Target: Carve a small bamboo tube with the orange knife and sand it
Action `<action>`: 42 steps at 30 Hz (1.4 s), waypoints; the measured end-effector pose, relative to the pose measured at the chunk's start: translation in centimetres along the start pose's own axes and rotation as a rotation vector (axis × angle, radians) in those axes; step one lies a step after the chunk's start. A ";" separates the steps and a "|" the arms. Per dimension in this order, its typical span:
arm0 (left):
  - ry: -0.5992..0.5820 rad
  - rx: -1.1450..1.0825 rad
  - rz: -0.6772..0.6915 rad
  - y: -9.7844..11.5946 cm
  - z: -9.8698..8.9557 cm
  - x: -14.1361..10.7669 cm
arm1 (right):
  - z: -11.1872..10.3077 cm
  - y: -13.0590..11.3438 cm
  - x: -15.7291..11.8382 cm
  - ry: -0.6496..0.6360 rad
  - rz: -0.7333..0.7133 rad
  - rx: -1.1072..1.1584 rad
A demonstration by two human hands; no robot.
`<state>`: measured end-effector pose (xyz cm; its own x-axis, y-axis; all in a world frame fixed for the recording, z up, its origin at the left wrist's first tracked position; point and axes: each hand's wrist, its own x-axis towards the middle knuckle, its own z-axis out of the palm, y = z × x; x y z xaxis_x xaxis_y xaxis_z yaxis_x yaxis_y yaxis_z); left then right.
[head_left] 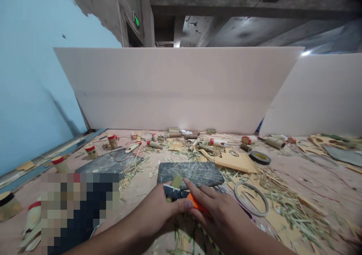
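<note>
In the head view my right hand (216,206) is closed around the orange handle of a utility knife (197,203). Its dark blade points left and lies across a short greenish bamboo piece (177,181). My left hand (162,211) grips that piece, with its thumb touching the front of the knife handle. Much of the bamboo is hidden by the blade and fingers. Just beyond both hands a dark, scuffed rectangular slab (192,171) lies flat on the littered table (147,172).
Bamboo shavings (299,206) cover much of the right side. A tape roll (251,198) and a black tape roll (260,157) lie there too. Cut yellow board (234,160) and several red-ended bamboo tubes (92,151) are scattered about. A white panel (181,89) closes off the back.
</note>
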<state>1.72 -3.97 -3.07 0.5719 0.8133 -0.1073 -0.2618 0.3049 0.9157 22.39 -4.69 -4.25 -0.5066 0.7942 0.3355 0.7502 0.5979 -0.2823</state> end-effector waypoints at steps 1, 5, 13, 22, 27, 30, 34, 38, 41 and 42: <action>0.040 0.067 -0.020 0.0 0.1 -0.1 | 0.0 0.5 0.2 0.048 0.047 0.009; 0.102 0.277 -0.067 -0.2 0.1 -0.3 | -0.8 3.0 1.1 0.259 0.241 -0.008; 0.110 0.222 -0.155 -0.8 -1.1 0.5 | -1.7 1.4 0.9 0.162 0.129 0.133; -0.021 0.132 -0.096 -0.3 -1.7 0.3 | -1.6 0.0 0.2 -0.115 0.011 0.054; 0.005 0.148 -0.094 -0.1 -1.2 -0.1 | -1.4 0.2 0.0 -0.160 -0.104 -0.011; 0.014 0.218 -0.103 0.0 -1.3 -0.1 | -0.7 0.5 -0.2 -0.101 -0.121 -0.104; 0.043 0.242 -0.154 0.3 -1.6 0.2 | 0.5 0.1 -0.4 0.020 -0.112 -0.183; 0.126 0.232 -0.225 0.5 -1.4 0.2 | 1.0 0.3 0.3 0.087 0.063 -0.172; 0.127 0.234 -0.239 0.3 -1.1 0.1 | 0.8 1.9 1.0 0.185 0.255 -0.144; 0.128 0.226 -0.229 0.2 -1.0 0.1 | 0.6 2.5 1.2 0.206 0.279 -0.139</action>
<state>0.89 -3.33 -3.29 0.4898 0.7963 -0.3549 0.0494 0.3811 0.9232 23.43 -2.23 -5.07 -0.1887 0.8776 0.4407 0.9051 0.3295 -0.2686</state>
